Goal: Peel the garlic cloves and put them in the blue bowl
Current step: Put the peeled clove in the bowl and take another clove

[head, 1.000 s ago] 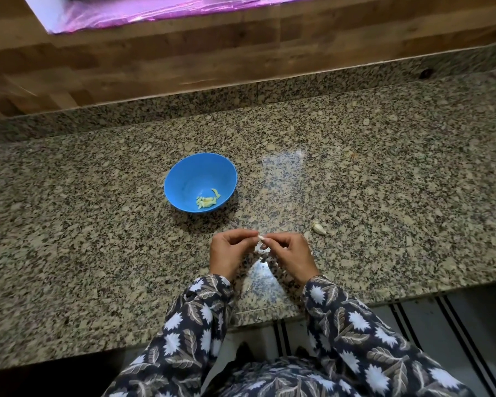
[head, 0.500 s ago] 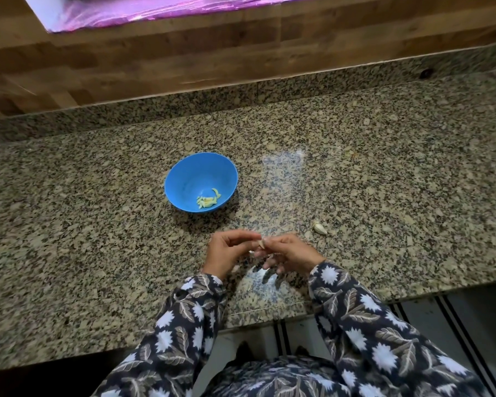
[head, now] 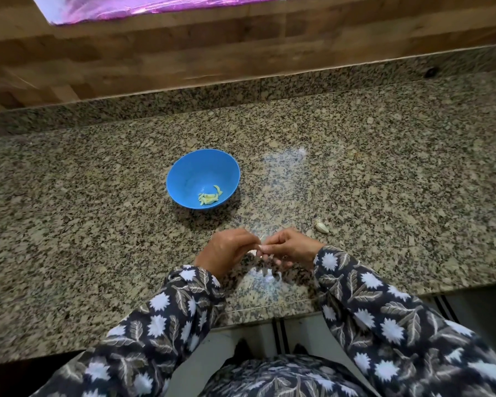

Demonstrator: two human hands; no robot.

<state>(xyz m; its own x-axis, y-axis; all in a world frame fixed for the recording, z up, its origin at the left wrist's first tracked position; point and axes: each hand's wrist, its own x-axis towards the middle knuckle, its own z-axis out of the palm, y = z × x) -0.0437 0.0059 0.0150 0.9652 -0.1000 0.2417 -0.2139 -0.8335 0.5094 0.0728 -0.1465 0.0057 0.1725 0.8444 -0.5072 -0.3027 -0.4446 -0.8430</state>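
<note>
The blue bowl [head: 203, 179] stands on the granite counter and holds several pale peeled garlic pieces [head: 209, 196]. Close to the counter's front edge, my left hand [head: 226, 249] and my right hand [head: 291, 247] meet fingertip to fingertip and pinch a small whitish garlic clove [head: 259, 247] between them. The fingers hide most of that clove. One unpeeled garlic clove [head: 322, 226] lies on the counter just right of my right hand.
The speckled granite counter [head: 384, 181] runs wide to both sides, with a raised granite lip and a wooden wall [head: 241, 47] behind it. Its front edge passes under my patterned sleeves. Bits of papery skin lie under my hands.
My hands stayed together on the clove in the same spot. The right hand's fingers shifted and turned slightly around it. The bowl and the loose clove have not moved.
</note>
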